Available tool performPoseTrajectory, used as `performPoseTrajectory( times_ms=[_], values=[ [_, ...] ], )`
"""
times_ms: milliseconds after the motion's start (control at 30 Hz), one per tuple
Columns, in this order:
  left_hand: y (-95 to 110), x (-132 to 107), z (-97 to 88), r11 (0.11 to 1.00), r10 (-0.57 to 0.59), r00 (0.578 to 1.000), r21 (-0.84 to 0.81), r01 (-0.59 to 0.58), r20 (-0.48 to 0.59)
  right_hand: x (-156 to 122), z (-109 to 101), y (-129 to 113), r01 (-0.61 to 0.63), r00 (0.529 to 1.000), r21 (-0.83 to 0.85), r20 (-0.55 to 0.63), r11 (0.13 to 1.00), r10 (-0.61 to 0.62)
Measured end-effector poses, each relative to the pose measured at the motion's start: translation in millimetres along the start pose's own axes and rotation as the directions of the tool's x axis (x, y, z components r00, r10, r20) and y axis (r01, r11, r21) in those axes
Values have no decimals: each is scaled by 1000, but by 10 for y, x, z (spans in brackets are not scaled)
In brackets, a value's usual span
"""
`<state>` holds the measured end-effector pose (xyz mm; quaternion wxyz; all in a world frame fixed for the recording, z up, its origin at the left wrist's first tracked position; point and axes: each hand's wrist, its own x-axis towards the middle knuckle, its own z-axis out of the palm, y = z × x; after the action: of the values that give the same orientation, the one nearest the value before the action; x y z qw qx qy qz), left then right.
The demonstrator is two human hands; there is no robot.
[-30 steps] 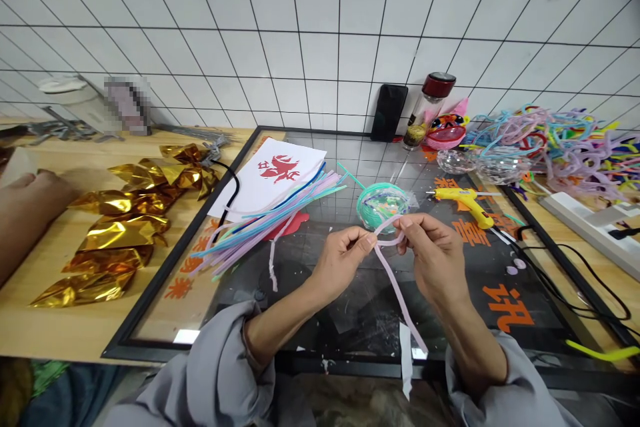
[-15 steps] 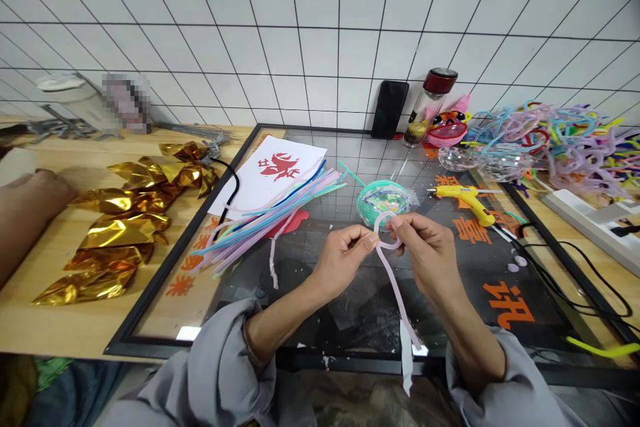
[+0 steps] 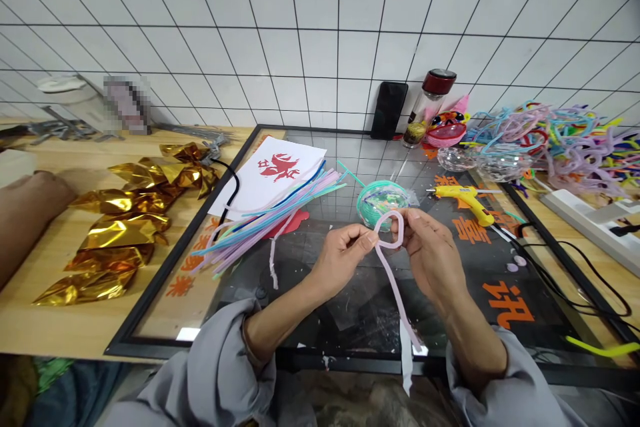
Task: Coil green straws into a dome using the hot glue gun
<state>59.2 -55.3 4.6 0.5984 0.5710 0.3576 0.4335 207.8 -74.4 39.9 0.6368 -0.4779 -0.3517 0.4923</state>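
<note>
My left hand and my right hand both pinch a pale pink pipe cleaner above the dark glass board. Its top is bent into a small upright loop between my fingertips, and its tail hangs down toward me. Just behind my hands sits a teal-rimmed round ball wrapped in clear film.
A bundle of pastel pipe cleaners and a white sheet with a red paper cut lie left. A yellow glue gun, bottle, phone and tangled pipe cleaners are right. Gold foil shapes and another person's arm are at far left.
The loop in the pink pipe cleaner has been turned from flat to upright and lifted slightly. My hands stayed nearly in place.
</note>
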Motion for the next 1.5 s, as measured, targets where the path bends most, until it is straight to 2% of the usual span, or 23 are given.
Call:
performPoseTrajectory(
  times_ms=[200,367,500,700,900,1200,1367,1500],
  values=[
    [21,3,16,996,-50,999,-66,51,20,-2,28,-32,-62,998,4,20,998,62],
    [18,-5,8,996,-55,994,-66,62,98,6,11,12,5,1000,-6,-6,1000,-5],
    [27,-12,-8,1000,-19,991,-19,22,136,0,8,20,54,998,7,19,999,-54],
    [95,-32,1,999,23,987,31,-29,160,-18,32,-17,-47,997,115,68,992,40],
    [110,-47,5,998,43,985,41,-50,165,-26,49,-39,-36,998,138,62,990,27],
    [-8,-20,-4,999,52,998,6,-52,-26,14,-14,-57,-114,990,42,88,993,110],
    [-22,4,-35,998,57,993,5,-57,-105,-15,-16,-39,-62,995,38,79,997,59],
    [-7,18,-34,999,47,991,-5,-48,-128,-40,-3,-29,-8,997,-59,81,998,12]
  ],
)
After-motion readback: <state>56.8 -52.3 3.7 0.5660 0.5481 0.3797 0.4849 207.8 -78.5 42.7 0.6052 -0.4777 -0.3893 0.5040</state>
